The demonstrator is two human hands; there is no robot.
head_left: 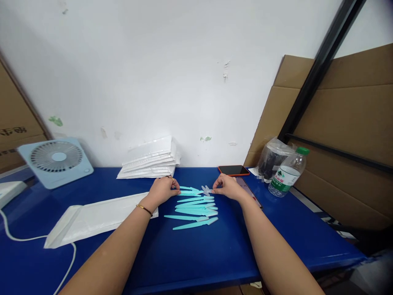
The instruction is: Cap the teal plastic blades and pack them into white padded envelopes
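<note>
The table [190,262] meets the wall [196,82] at its back edge; its front edge runs below the forearms. The razors [192,212] lie on the table between the two hands, roughly parallel, with handles to the left and pale tips to the right. A strip of blue surface separates the nearest razor from the front edge. Side room is bounded on the left by a flat envelope [101,217], partly behind the left forearm, and on the right by the right forearm.

Left hand [162,189]: thumb and forefinger brought together at the handle ends of the farthest razors; whether they grip one cannot be told. Right hand [227,187]: thumb and forefinger drawn close at the clear pieces [205,189]; a firm hold cannot be confirmed.

Count:
- Razors: at least eight; overlap prevents an exact figure.
- Flat envelope: one.
- Envelope stack [150,157]: one, against the wall; several layers.
- Phones [233,170]: two, beyond the right hand.
- Bottle [287,176]: one, green cap, near the right edge.
- Fan [59,157]: one, at the left rear.
</note>
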